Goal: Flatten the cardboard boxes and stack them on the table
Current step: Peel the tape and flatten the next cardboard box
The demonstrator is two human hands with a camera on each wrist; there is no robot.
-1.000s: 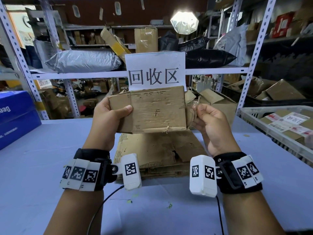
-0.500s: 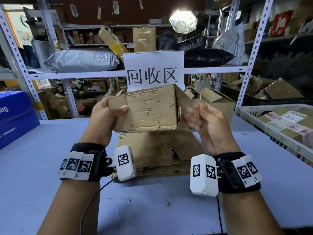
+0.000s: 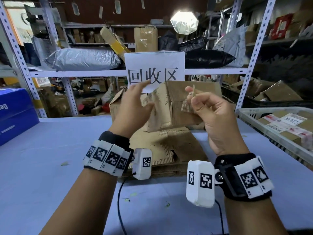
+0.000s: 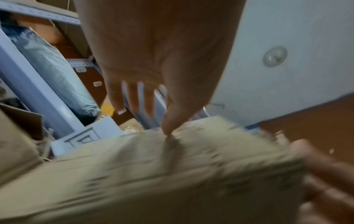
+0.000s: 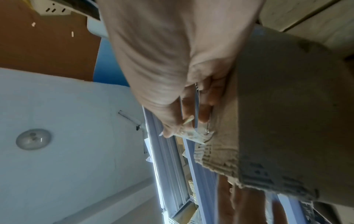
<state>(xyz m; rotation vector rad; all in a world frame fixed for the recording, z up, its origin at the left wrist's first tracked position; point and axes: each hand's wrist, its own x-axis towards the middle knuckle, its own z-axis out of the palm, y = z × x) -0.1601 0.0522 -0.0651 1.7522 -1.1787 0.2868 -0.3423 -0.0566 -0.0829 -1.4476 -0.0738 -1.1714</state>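
Note:
A worn brown cardboard box [image 3: 162, 114] hangs in the air, one corner turned toward me, above a stack of flattened cardboard [image 3: 169, 146] on the blue table [image 3: 50, 167]. My left hand [image 3: 149, 93] is in front of the box with its fingers straight. In the blurred left wrist view the thumb tip touches the box [image 4: 153, 174]. My right hand [image 3: 191, 96] pinches a strip of tape [image 3: 187, 104] with cardboard shreds, still on the box. The right wrist view shows the pinch on the tape [image 5: 199, 134] beside the box [image 5: 287, 121].
A blue carton [image 3: 15, 112] lies on the table's left edge. A white plastic crate [image 3: 250, 116] with labelled parcels stands at the right. Behind the table is a metal shelf rack [image 3: 84, 73] with a paper sign [image 3: 154, 72] and many bags and boxes.
The box has turned so that a corner faces me and has shifted right. My left hand let go of its left edge and opened. My right hand rose, pulling the tape strip.

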